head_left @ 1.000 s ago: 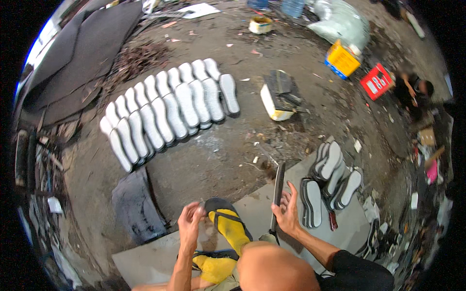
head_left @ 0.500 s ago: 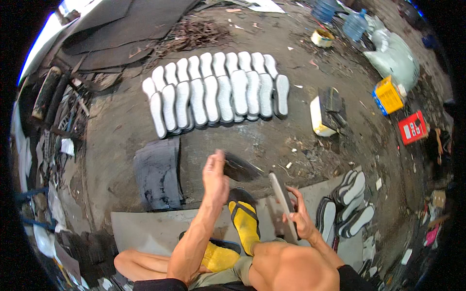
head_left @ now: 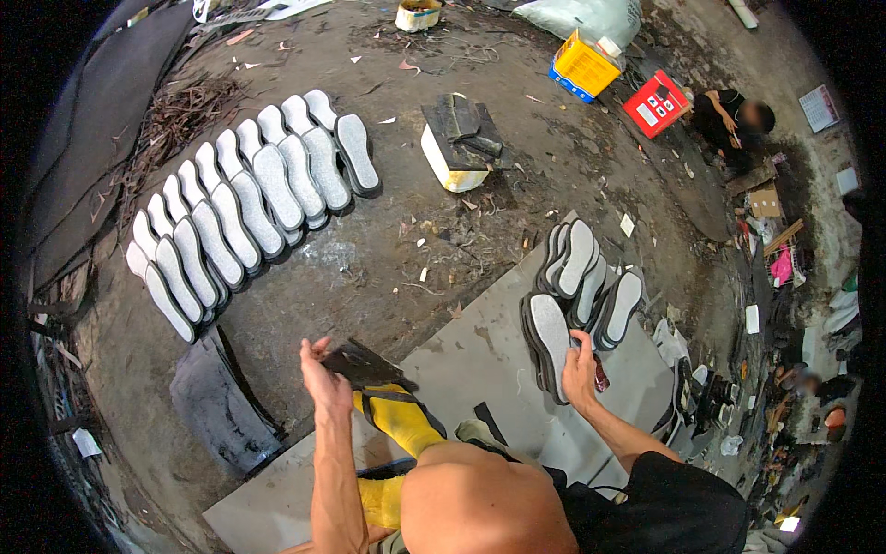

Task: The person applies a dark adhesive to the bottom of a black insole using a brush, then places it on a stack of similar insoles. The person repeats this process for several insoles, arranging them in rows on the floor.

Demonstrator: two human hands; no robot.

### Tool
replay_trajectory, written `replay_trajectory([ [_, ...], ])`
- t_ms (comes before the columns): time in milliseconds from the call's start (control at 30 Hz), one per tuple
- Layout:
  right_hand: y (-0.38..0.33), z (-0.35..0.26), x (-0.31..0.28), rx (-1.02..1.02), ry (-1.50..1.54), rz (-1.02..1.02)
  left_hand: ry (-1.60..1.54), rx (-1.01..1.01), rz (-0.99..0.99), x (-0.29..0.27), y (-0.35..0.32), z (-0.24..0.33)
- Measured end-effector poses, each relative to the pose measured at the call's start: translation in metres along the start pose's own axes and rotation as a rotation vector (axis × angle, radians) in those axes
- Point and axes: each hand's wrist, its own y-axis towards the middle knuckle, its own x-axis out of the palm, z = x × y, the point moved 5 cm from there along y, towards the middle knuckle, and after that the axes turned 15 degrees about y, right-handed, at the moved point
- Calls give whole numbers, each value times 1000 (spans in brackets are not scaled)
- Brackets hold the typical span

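My left hand (head_left: 325,377) is raised over the ground beside my yellow-socked foot (head_left: 399,414), which wears a dark sandal. It grips a flat dark rubber piece (head_left: 367,362) that sticks out to the right; my thumb is hidden. Farther right, my right hand (head_left: 581,374) has its fingers at the edge of a grey-topped shoe sole (head_left: 551,334) with dark sides, lying on a small stack. More soles (head_left: 578,257) of the same kind lie in piles behind and to the right. Something dark red (head_left: 601,374) shows next to my right hand.
Rows of stacked soles (head_left: 268,198) stand at the left. Dark rubber sheets (head_left: 221,402) lie nearer me, and a grey board (head_left: 475,355) is under my feet. Beyond are a white block with dark pieces on top (head_left: 448,162), yellow (head_left: 583,66) and red (head_left: 657,103) boxes, and a seated person (head_left: 729,125).
The view has swung to the right. My right hand has carried a sole from in front of me to the stack on the board. My left hand still has the dark piece.
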Motion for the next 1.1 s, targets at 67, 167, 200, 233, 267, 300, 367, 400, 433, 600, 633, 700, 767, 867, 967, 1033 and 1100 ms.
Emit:
replay_trajectory([
  [67,0,20,-5,-99,-39,37,-32,-65,-62,14,-8,-13],
  [167,8,38,-6,-244,-58,94,-47,-121,-132,22,-22,-11],
  [200,9,39,-7,-322,-84,134,-48,-115,-164,19,-25,-4],
  [233,13,40,-5,-337,-109,131,-51,-113,-183,17,-26,3],
  [267,14,41,-7,-342,-69,161,-66,-97,-174,9,-28,11],
  [300,15,37,-5,-388,-139,151,-85,-95,-168,2,-29,16],
  [367,16,31,-2,-389,-274,68,-128,-98,-97,-16,-29,23],
  [400,16,28,2,-403,-274,-28,-150,-73,-73,-22,-29,24],
  [433,15,21,1,-489,-243,-55,-195,-72,-60,-27,-30,24],
  [600,19,21,-5,-469,-226,-13,-267,-85,-38,-40,-38,17],
  [633,20,24,-9,-412,-192,27,-287,-78,-66,-40,-41,17],
  [700,16,26,-11,-416,-195,32,-318,-112,-39,-41,-48,16],
  [767,12,19,-13,-453,-276,67,-344,-93,-54,-39,-52,18],
  [867,2,-9,-5,-538,-311,53,-382,-111,-50,-32,-54,16],
  [967,-17,-58,39,-687,-130,-250,-456,-75,-25,-18,-54,11],
  [1033,-37,-80,92,-454,-86,-637,-482,-142,20,0,-52,2],
  [1100,-66,-106,150,-320,91,-914,-489,-171,108,18,-56,-9],
])
